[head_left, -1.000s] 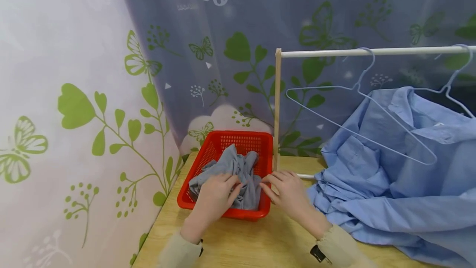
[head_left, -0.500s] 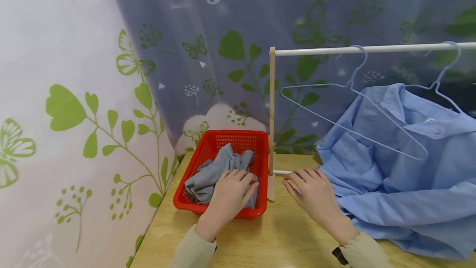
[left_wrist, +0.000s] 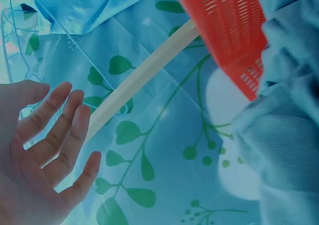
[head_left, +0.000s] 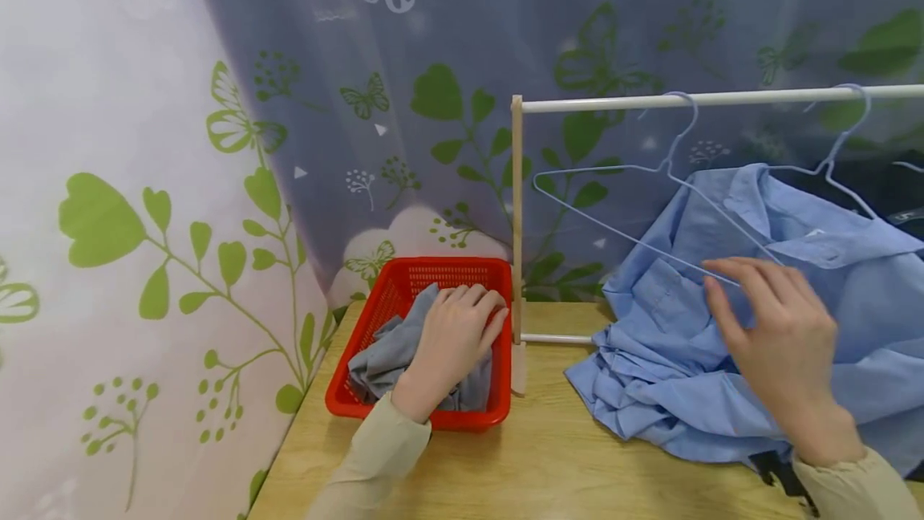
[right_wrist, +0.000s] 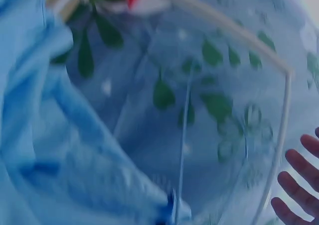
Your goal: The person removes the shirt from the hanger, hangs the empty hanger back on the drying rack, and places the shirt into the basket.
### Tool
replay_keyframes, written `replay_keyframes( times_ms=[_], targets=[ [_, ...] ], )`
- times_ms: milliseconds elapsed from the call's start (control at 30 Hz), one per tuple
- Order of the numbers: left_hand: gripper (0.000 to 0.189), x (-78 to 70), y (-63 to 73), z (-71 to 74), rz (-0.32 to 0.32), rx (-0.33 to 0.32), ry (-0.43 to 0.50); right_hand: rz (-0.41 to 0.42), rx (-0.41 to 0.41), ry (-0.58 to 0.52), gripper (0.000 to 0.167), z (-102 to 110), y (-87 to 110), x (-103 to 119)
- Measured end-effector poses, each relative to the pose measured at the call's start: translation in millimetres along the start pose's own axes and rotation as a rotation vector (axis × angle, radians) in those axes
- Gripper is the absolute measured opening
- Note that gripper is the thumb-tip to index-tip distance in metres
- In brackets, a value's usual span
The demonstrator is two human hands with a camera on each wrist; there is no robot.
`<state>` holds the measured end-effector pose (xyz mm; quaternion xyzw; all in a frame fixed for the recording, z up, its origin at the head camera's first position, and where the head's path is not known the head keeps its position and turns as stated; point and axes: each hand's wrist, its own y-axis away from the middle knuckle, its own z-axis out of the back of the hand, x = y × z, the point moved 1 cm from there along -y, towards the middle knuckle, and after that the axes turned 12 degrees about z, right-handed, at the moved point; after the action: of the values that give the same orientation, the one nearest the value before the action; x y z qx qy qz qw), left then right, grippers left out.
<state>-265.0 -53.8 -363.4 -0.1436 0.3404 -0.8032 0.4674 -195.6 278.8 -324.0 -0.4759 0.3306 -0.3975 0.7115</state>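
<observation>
My left hand (head_left: 455,335) hovers over a red plastic basket (head_left: 447,422), its fingers loosely bent. In the left wrist view the left palm (left_wrist: 30,180) shows nothing held. Crumpled grey cloth (head_left: 390,355) lies in the basket, partly covered by that hand; whether they touch I cannot tell. My right hand (head_left: 780,335) is in front of a light blue shirt (head_left: 664,335), fingertips near the lower bar of a bare blue hanger (head_left: 670,157). Contact with that bar is unclear. In the right wrist view the right fingers (right_wrist: 299,187) are spread and hold nothing.
A white rail (head_left: 592,104) on a wooden post (head_left: 516,215) carries the hangers. The blue shirt hangs from another hanger (head_left: 832,157) and spreads onto the wooden table (head_left: 556,456). A patterned curtain (head_left: 325,38) stands behind and at the left.
My right hand has moved from the basket's right edge, rightward and up to the bare hanger and shirt. The left hand has stayed over the basket, shifting slightly right and up over the cloth.
</observation>
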Motion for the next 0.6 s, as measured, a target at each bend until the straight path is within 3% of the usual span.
replay_keyframes(
  times_ms=[133, 200, 367, 433, 600],
  targets=[
    [0.011, -1.1, -17.8, -2.9, 0.014, -0.017, -0.017, -0.089, -0.035, 0.103, 0.054, 22, -8.7, -32],
    [0.011, -0.6, -27.1, -6.7, 0.022, -0.03, -0.031, -0.161, -0.01, 0.131, 0.052, 32, -8.4, -48],
    [0.011, 4.1, -43.1, -25.3, 0.059, -0.072, -0.066, -0.38, 0.064, 0.152, 0.039, 50, 0.1, -84],
    [0.014, 6.7, -45.3, -34.9, 0.082, -0.076, -0.085, -0.432, 0.05, 0.165, 0.038, 54, 4.4, -94],
    [0.022, 11.6, -47.2, -54.2, 0.13, -0.064, -0.157, -0.465, 0.027, 0.158, 0.036, 58, 21.6, -111]
  ],
)
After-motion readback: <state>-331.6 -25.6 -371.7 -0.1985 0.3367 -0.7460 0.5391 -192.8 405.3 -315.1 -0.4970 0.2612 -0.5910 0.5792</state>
